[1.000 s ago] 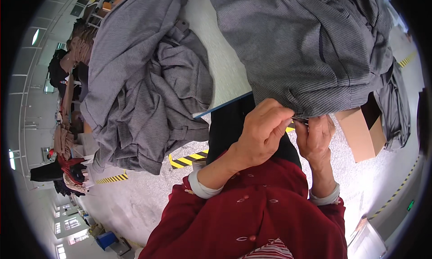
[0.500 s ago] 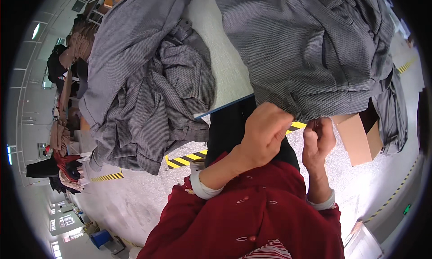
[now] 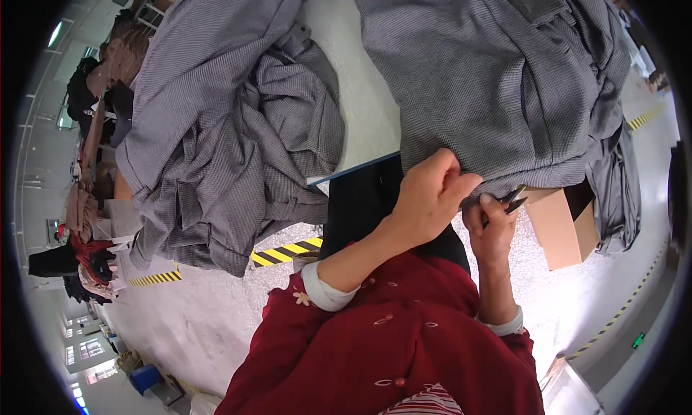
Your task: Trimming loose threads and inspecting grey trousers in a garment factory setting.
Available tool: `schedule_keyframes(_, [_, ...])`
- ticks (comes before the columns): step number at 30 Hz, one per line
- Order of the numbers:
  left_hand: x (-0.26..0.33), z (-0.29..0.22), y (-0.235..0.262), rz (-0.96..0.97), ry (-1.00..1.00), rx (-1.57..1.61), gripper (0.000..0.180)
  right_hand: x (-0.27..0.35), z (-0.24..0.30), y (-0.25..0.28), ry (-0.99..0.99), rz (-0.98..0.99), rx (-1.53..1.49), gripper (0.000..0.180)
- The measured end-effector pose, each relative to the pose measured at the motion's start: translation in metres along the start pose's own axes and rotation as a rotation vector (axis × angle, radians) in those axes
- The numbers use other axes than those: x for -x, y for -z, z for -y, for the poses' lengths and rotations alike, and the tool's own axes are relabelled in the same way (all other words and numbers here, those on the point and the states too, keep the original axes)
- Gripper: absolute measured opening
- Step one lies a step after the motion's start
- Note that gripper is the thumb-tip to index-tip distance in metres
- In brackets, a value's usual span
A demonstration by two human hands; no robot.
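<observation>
Grey finely checked trousers lie over the table on the right, their waistband edge hanging at the table's near side. My left hand is closed at that edge, thumb and fingers pinching the cloth. Just right of it, my right hand holds small black thread snips, whose two pointed blades stand apart below the waistband. The handle is mostly hidden in my fingers. Another heap of the same grey garments, with belt loops showing, hangs over the table's left part.
A strip of pale tabletop with a blue edge shows between the heaps. An open cardboard box stands on the floor at the right, beside more hanging grey cloth. Yellow-black tape marks the floor. Clothes racks stand far left.
My left hand has turned and shifted slightly, its thumb now stretched along the waistband edge. The right hand has lowered a little and turned, bringing the snips into sight.
</observation>
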State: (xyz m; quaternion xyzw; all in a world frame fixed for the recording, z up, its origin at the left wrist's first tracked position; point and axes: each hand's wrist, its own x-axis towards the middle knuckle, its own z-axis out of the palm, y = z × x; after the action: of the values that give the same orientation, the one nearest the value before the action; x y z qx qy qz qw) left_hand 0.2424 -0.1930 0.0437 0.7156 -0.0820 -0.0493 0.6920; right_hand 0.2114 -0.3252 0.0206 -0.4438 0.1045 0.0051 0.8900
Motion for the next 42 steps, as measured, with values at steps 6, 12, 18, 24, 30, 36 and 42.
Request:
schedule_keyframes(6, [-0.004,0.005,-0.002,0.041,0.079,0.144,0.017,-0.003,-0.005,0.011,0.036,0.052,0.034,0.024])
schedule_keyframes(12, [-0.001,0.018,0.006,0.067,0.09,0.427,0.016,-0.001,-0.003,0.007,-0.1,0.062,-0.182,0.027])
schedule_keyframes(18, [0.009,0.007,-0.001,0.008,0.09,0.298,0.013,0.002,-0.005,0.009,-0.095,0.076,-0.193,0.028])
schedule_keyframes(24, [0.006,0.001,0.001,0.005,0.122,0.251,0.013,0.006,0.002,0.003,-0.069,0.033,-0.074,0.027])
schedule_keyframes(30, [0.0,0.007,-0.001,-0.154,-0.629,-0.498,0.014,0.009,-0.003,0.003,-0.121,-0.034,-0.193,0.026])
schedule_keyframes(36, [-0.003,0.002,0.004,-0.03,-0.746,-0.788,0.011,0.011,0.001,0.001,0.021,0.003,0.057,0.029])
schedule_keyframes(42, [-0.009,0.01,0.0,-0.081,-0.396,-0.172,0.009,0.009,-0.001,0.006,-0.026,0.05,-0.018,0.029])
